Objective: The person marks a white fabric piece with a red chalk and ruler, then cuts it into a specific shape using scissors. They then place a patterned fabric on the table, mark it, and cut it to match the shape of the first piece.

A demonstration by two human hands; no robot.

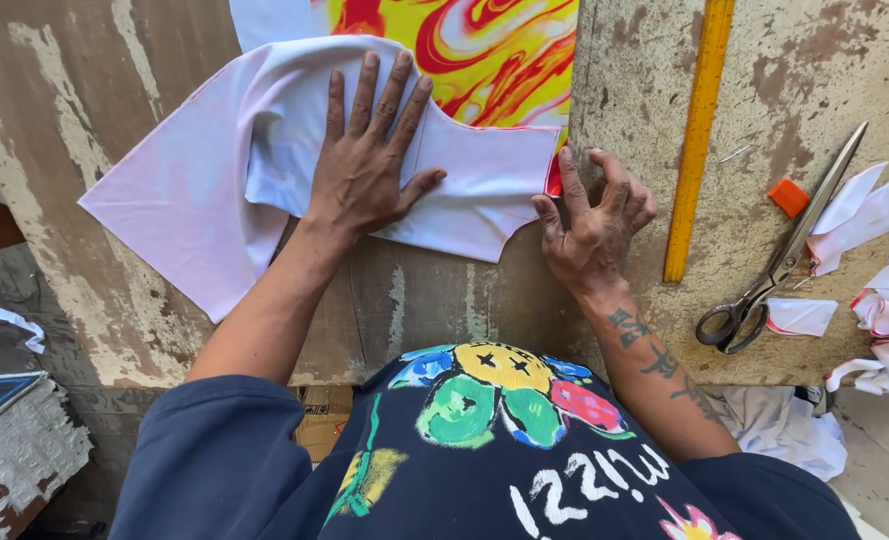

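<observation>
Head view — both hands, left hand and right hand, seemingly press white fabric.

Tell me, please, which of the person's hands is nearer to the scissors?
The right hand: it rests at the folded fabric's right edge, left of the scissors. The left hand lies farther left, flat on the fabric.

I see bright even daylight on the worn table, soft short shadows under the left hand, white cloth near blown out, sharp focus at center, mild wide-angle stretch at edges, no motion blur
</observation>
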